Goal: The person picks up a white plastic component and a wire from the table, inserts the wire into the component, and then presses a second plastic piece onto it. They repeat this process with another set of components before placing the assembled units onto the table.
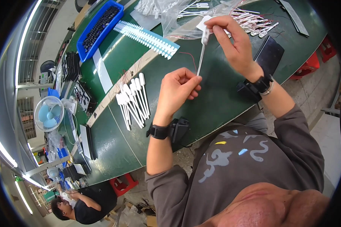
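Hands [178, 89] [231, 39] pinch both ends of a thin white stick [202, 53]; pulling too hard could snap it.

Person's holding a thin white probe [201, 56] btwn both hands over the green table [216, 102]: right hand [231, 41] pinching its top end, left hand [177, 90] gripping the tip. Finished white probes [133, 99] lying in a bunch just left; blue tray [99, 28] sitting further back.
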`<control>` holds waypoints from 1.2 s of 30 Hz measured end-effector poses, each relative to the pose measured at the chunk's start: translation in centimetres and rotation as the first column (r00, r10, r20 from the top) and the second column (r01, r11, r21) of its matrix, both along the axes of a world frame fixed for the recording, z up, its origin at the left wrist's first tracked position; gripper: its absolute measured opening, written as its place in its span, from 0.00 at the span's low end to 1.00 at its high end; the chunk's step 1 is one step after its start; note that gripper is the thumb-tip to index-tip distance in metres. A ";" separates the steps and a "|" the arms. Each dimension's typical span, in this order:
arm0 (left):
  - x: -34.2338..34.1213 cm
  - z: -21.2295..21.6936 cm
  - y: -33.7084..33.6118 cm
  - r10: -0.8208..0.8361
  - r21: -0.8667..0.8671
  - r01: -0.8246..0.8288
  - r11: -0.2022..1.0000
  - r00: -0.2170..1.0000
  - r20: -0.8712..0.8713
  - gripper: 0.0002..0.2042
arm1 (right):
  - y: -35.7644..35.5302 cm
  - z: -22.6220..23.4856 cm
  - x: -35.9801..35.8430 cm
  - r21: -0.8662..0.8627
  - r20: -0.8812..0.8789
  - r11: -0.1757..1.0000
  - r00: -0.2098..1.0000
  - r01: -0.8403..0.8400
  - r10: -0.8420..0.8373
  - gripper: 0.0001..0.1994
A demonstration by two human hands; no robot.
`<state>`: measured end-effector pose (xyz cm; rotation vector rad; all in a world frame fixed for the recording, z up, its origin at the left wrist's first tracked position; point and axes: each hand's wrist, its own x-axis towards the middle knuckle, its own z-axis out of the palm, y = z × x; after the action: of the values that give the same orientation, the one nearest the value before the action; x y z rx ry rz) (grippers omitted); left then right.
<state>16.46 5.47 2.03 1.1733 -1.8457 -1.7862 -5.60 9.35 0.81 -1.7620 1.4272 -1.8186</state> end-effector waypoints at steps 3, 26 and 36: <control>1.6 0.2 0.1 -0.140 -0.060 0.154 0.986 0.971 0.193 0.08 | -0.6 2.4 0.1 0.093 -0.415 0.969 0.876 -0.229 0.247 0.13; 5.1 -0.5 -0.1 -0.392 0.097 0.380 0.920 0.871 0.297 0.08 | -2.3 0.3 3.2 0.593 -0.438 0.572 0.369 -0.567 0.819 0.08; 6.0 -0.9 -0.9 -0.353 0.130 0.332 0.934 0.913 0.203 0.08 | -2.4 0.8 3.7 0.498 -0.625 0.678 0.318 -0.541 0.713 0.07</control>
<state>22.41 4.61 1.08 1.1820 -2.2381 -2.0136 -1.94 6.92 1.61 -2.6343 0.7641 -0.4082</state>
